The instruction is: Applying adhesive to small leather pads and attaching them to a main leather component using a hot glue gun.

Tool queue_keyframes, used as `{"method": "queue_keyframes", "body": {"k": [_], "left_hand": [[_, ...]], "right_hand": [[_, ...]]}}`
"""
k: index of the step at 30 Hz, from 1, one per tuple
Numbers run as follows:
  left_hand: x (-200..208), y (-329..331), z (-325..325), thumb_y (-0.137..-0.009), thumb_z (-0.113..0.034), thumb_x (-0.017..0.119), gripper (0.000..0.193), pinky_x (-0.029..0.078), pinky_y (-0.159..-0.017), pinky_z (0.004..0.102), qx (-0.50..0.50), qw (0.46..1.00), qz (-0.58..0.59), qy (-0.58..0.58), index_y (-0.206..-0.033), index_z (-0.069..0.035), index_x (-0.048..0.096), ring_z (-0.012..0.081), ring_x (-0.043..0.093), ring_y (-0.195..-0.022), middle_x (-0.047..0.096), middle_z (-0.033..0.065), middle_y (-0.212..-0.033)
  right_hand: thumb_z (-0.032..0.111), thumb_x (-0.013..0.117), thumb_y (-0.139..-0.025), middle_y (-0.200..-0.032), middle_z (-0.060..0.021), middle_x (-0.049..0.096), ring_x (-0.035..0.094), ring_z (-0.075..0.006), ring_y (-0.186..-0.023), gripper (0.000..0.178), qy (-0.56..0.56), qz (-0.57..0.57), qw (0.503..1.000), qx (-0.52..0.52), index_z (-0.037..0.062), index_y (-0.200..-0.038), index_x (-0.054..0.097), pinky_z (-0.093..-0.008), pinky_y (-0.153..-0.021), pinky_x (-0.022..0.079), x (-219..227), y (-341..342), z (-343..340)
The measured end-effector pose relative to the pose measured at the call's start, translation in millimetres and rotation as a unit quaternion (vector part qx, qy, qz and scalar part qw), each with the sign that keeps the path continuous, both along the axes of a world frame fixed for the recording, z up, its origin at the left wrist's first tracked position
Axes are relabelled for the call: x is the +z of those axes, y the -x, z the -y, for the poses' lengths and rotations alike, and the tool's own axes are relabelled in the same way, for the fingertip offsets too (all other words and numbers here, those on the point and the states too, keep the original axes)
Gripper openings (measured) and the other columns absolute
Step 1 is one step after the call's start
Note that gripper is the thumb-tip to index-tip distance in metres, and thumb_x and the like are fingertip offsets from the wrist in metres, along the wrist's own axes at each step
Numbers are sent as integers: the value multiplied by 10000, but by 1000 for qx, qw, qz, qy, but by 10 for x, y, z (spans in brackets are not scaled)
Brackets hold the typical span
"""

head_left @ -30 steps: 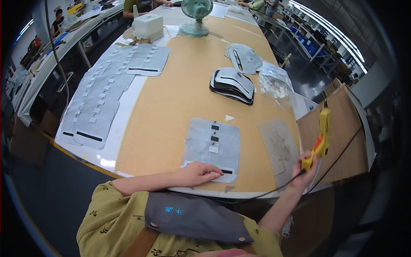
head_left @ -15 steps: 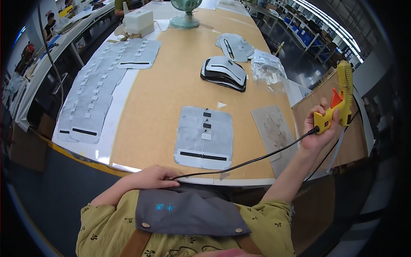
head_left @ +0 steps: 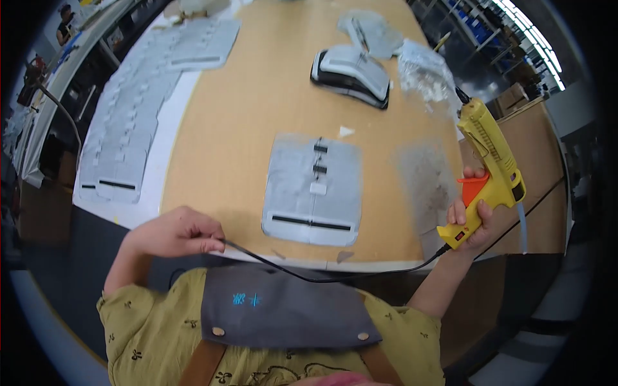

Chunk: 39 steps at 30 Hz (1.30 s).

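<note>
At the right side of the table, my right hand (head_left: 473, 225) is closed round the handle of a yellow glue gun (head_left: 492, 145) with an orange trigger. Its black nozzle tilts up and away from me. From the handle's end a black cable (head_left: 309, 279) sags across in front of my apron. My left hand (head_left: 183, 233) pinches that cable near the table's front edge. Between the hands, flat on the table, lies a grey fabric panel (head_left: 293, 186) with a black slot along its near edge. Two black tabs and one white tab run up its middle.
Overlapping grey panels (head_left: 129, 122) lie along the left side. A stack of grey-and-black curved pieces (head_left: 354, 74) sits at the far right, beside a clear plastic bag (head_left: 425, 74). A stained grey board (head_left: 428, 186) lies near the glue gun. Shelving stands beyond the table.
My left hand has moved left, drawing the cable with it. The glue gun has come lower and now leans with its nozzle to the upper left. The view has shifted.
</note>
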<state>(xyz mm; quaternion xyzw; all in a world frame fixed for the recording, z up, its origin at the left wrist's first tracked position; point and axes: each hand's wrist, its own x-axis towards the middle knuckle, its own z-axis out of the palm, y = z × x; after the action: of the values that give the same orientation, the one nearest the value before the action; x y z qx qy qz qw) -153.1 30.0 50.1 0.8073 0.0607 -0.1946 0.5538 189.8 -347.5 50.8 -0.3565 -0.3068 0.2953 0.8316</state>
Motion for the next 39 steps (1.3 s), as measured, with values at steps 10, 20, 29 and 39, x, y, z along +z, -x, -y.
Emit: {"method": "queue_keyframes", "body": {"k": [10, 20, 29, 39], "left_hand": [[-274, -678, -290, -918, -278, 708, 213, 430, -550, 358, -215, 975, -50, -20, -941, -67, 703, 229, 564, -572, 602, 78, -651], [-887, -1184, -129, -882, -218, 719, 417, 469, -548, 338, -10, 932, 279, -230, -1283, -145, 635, 205, 581, -621, 586, 41, -721], [-1138, -1179, -40, -874, -377, 670, 573, 461, -525, 311, -8, 836, 324, -443, -1372, -109, 578, 173, 544, -620, 497, 10, -694], [-1131, -1182, -20, -849, -376, 703, 584, 419, -491, 281, 5, 836, 338, -432, -1343, -82, 602, 143, 500, -580, 456, -2, -661]], "right_hand": [[187, 642, -751, -1190, -242, 594, 585, -396, -1150, 684, 292, 60, 954, -37, -86, -1343, 433, -515, -1032, 432, -242, 526, -404], [182, 636, -890, -1142, -233, 628, 608, -316, -1098, 576, 368, 9, 928, 55, -69, -1366, 429, -459, -987, 460, -392, 760, -620], [209, 622, -931, -1128, -222, 627, 607, -293, -1075, 578, 423, -25, 905, 44, -59, -1395, 406, -444, -970, 462, -219, 871, -731], [263, 667, -870, -1123, -217, 621, 658, -346, -1028, 564, 468, -46, 882, -9, -99, -1268, 499, -503, -943, 522, -191, 886, -772]]}}
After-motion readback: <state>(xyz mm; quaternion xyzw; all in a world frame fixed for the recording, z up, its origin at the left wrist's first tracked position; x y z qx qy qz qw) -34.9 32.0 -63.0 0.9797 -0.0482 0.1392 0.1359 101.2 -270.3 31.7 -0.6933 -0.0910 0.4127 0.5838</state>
